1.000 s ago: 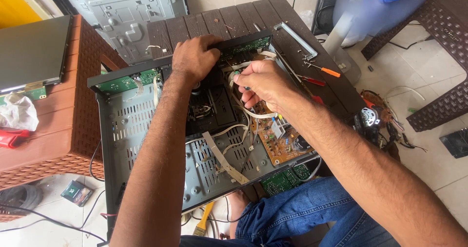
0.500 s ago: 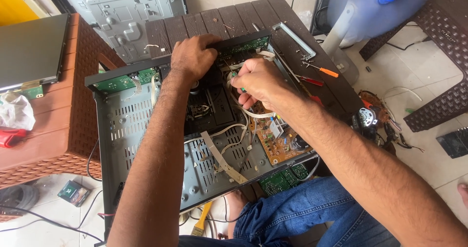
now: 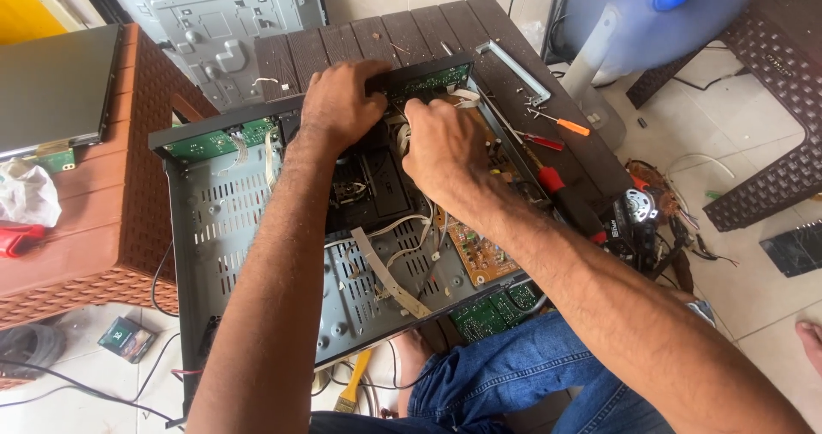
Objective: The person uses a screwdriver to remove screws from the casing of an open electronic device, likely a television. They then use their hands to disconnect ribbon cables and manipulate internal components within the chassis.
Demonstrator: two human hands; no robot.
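Observation:
An open black metal chassis (image 3: 223, 228) lies on a dark slatted table (image 3: 377, 40). It holds a black drive unit (image 3: 385, 186), a brown circuit board (image 3: 479, 250), green boards (image 3: 488, 314) and a beige flat ribbon cable (image 3: 390, 271). My left hand (image 3: 342, 100) grips the chassis's far panel from above. Just to its right, my right hand (image 3: 441, 147) reaches inside with its fingers curled on white cables (image 3: 462, 96) by that panel. What the fingertips pinch is hidden.
Screwdrivers lie right of the chassis: an orange-handled one (image 3: 569, 126) and a red-and-black one (image 3: 565, 194). A blue fan (image 3: 651, 14) stands at the back right and a grey metal cover (image 3: 223, 23) behind the table. On the left is a brown wicker stool (image 3: 128, 186).
My right hand has moved away from me, from the middle of the chassis up to the far panel beside my left hand. The left hand keeps its grip.

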